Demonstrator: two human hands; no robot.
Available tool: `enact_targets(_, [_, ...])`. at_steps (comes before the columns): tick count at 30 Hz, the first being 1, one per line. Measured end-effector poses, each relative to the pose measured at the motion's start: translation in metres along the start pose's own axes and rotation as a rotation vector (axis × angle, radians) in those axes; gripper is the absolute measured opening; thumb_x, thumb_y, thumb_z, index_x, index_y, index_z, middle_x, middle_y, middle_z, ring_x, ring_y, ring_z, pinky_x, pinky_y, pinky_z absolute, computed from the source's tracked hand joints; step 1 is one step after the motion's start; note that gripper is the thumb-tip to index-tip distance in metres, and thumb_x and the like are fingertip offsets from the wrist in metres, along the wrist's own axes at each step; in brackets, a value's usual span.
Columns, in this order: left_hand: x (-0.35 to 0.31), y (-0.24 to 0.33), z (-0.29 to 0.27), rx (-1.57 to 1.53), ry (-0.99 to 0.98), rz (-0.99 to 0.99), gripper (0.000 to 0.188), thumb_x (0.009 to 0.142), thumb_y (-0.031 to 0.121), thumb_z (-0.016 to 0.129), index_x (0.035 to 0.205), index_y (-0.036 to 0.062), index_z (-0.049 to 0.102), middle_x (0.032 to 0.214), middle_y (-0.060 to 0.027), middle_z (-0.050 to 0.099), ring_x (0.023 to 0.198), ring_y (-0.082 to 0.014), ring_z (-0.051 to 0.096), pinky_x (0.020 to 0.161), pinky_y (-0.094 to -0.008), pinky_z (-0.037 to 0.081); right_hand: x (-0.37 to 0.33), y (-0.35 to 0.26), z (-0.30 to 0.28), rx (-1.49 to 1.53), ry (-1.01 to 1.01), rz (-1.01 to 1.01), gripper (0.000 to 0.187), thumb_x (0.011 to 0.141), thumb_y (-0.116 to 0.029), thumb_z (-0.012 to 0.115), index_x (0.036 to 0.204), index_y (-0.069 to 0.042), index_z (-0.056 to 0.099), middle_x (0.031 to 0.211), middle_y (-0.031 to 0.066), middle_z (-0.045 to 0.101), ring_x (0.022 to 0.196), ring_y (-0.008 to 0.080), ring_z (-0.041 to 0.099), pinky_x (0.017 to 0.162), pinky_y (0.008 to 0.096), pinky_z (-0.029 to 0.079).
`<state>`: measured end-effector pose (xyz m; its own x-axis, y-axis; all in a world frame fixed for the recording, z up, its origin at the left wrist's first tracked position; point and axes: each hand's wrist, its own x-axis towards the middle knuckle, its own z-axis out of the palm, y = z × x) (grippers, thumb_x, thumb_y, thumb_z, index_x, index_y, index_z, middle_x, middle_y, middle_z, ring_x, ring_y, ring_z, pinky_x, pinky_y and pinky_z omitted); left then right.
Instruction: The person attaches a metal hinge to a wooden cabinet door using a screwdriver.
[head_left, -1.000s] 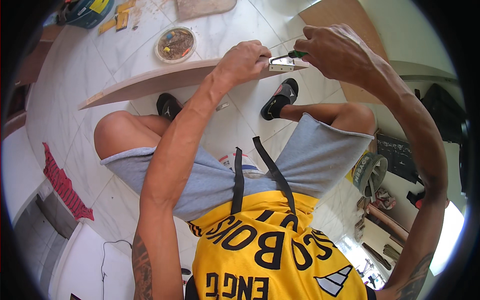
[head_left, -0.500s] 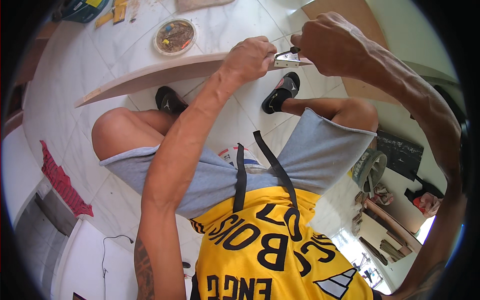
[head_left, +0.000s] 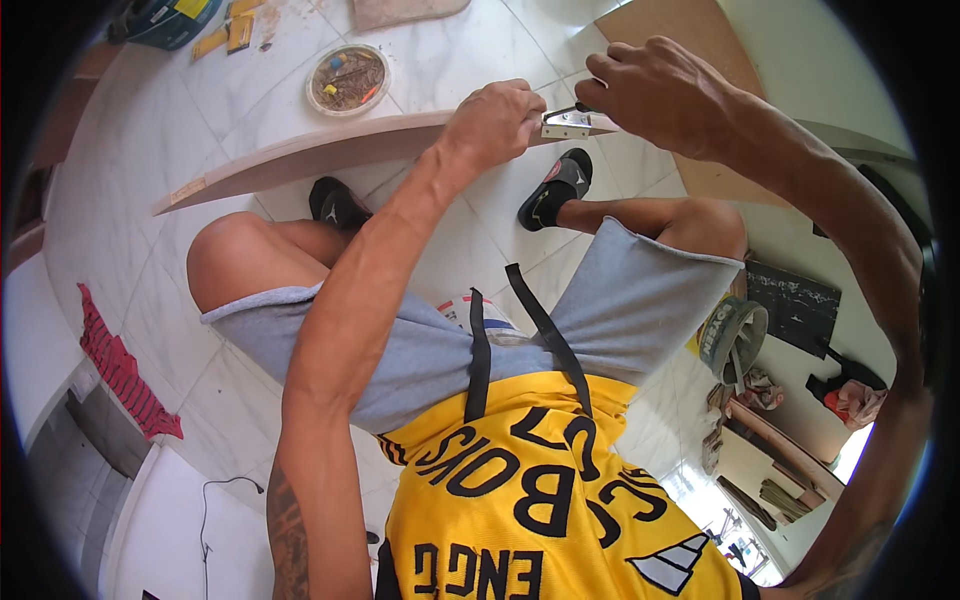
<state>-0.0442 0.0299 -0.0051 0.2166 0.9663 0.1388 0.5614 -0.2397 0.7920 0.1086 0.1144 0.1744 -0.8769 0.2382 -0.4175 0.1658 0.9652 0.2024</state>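
Observation:
A long wooden board (head_left: 320,155) stands on edge across the space in front of my knees. On its right part sits a small silvery metal bracket with screw holes (head_left: 567,128). My left hand (head_left: 492,125) is closed over the board's upper edge, its fingertips against the left end of the bracket; the thumb side is partly hidden. Just right of the bracket, my right hand (head_left: 655,95) is wrapped around a dark screwdriver (head_left: 582,106). Its handle is mostly covered by the fingers, and its shaft slants down toward the bracket.
Beyond the board, a round white tub (head_left: 347,80) holds screws and small bits. Yellow pieces (head_left: 240,32) and a dark bucket (head_left: 170,22) are at far left. A brown panel (head_left: 690,40) lies at far right. My sandalled feet (head_left: 562,185) are beneath the board.
My right hand has turned and shifted slightly, and less of the screwdriver shows. The bracket and my left hand appear slightly lower and left in view.

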Motion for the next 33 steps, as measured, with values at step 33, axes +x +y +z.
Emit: enact_targets(33, [-0.008,0.0,0.008,-0.007,0.071,0.059,0.018,0.087,0.01,0.06,0.098,0.0045,0.073,0.097,-0.0113,0.068,0.088,-0.0338,0.068,0.084,-0.0427,0.054,0.005,-0.015,-0.009,0.032,-0.174,-0.014,0.021,0.077,-0.009,0.077,0.095,-0.001,0.068,0.087,0.0104,0.066,0.082,0.0281,0.069,0.071,0.0387,0.055])
